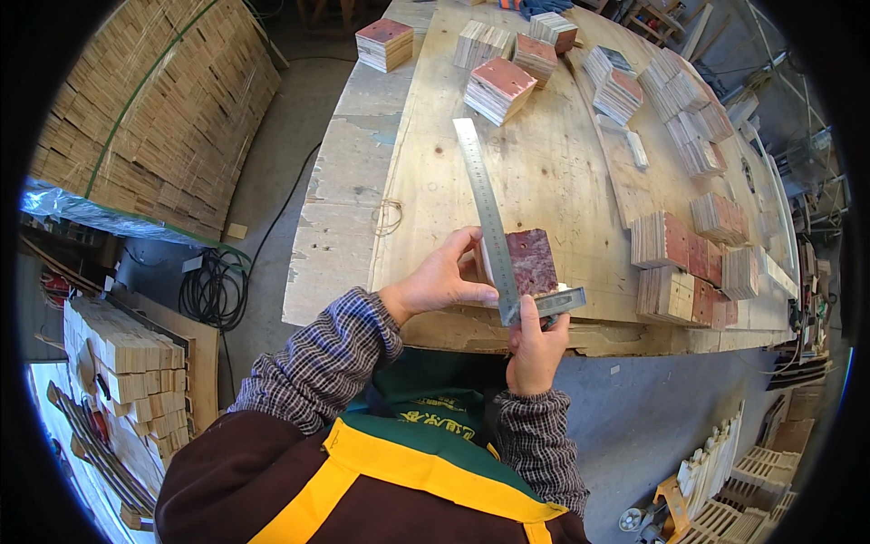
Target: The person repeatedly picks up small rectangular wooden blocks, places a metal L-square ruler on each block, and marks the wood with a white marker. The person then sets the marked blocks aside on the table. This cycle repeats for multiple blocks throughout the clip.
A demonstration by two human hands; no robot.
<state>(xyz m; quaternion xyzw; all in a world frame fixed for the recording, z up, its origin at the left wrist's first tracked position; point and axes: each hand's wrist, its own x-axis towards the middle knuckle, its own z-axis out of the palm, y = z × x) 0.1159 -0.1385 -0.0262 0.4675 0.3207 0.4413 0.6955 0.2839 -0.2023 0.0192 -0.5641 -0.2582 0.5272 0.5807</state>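
A plywood block (533, 258) with a dark red, worn top face is at the near edge of the wooden table. My left hand (439, 279) grips its left side, thumb in front and fingers behind. A steel try square (483, 190) lies against the block. Its long ruled blade runs along the block's left side and points away from me, and its thick stock crosses the near side. The thumb and fingers of my right hand (536, 352) pinch the square at the corner where blade and stock meet. The fingers under the stock are partly hidden.
Several red-faced plywood blocks (500, 89) stand at the table's far side, with more stacked blocks (669, 240) on the right. A pale wood strip (637, 150) lies between them. Left of the table are a wrapped block stack (154, 118) and a coiled black cable (215, 288) on the floor.
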